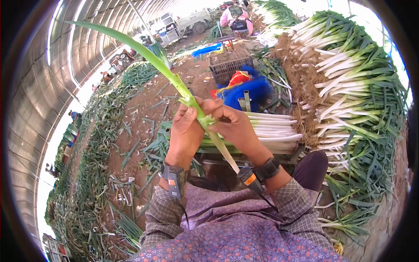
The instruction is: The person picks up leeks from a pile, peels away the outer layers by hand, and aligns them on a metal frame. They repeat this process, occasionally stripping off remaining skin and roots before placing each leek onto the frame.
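A single long green onion [166, 72] slants across in front of me, its green leaf pointing to the upper left and its pale end down toward my lap. My left hand [185, 126] is closed round the middle of the stalk, thumb on top. With bent fingers, my right hand [233, 129] pinches the stalk just beside it, where a torn, frayed bit of outer layer [208, 120] sticks out. Below and behind my hands, trimmed white stalks [273, 129] lie side by side in a low rack, roots to the right.
A large heap of green onions [349, 96] runs along the right, roots facing inward. Behind the rack are blue strapping [253, 94] and a plastic crate [231, 65]. Cut leaves [100, 153] litter the ground at left. Farther back sit a person in pink [235, 19] and a truck [194, 22].
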A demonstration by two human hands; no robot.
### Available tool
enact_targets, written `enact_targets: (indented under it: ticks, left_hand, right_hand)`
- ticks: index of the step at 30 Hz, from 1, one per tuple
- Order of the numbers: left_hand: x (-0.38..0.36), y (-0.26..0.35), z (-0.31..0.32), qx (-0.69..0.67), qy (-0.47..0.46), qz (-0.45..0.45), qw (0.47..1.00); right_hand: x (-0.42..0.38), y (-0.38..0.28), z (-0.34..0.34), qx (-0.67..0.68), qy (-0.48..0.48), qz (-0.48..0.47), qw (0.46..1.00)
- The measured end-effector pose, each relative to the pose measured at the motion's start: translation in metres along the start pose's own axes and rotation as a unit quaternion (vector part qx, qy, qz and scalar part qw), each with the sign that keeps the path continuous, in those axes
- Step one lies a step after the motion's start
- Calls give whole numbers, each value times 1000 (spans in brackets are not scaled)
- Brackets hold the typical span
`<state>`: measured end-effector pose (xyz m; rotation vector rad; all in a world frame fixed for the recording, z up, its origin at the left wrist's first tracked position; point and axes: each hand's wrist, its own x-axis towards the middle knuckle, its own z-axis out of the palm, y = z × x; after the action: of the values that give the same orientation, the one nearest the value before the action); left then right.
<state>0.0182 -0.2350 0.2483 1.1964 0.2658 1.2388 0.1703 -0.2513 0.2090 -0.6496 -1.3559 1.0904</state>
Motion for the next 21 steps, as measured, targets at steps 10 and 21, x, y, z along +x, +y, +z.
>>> enact_targets:
  ticks: [10, 21]
  left_hand:
    - [15, 3, -31, -60, 127, 76, 987]
    - [7, 21, -53, -159, 87, 72, 981]
  right_hand:
    - [-12, 2, -3, 45, 28, -32, 998]
    - [-13, -8, -31, 34, 112, 142, 983]
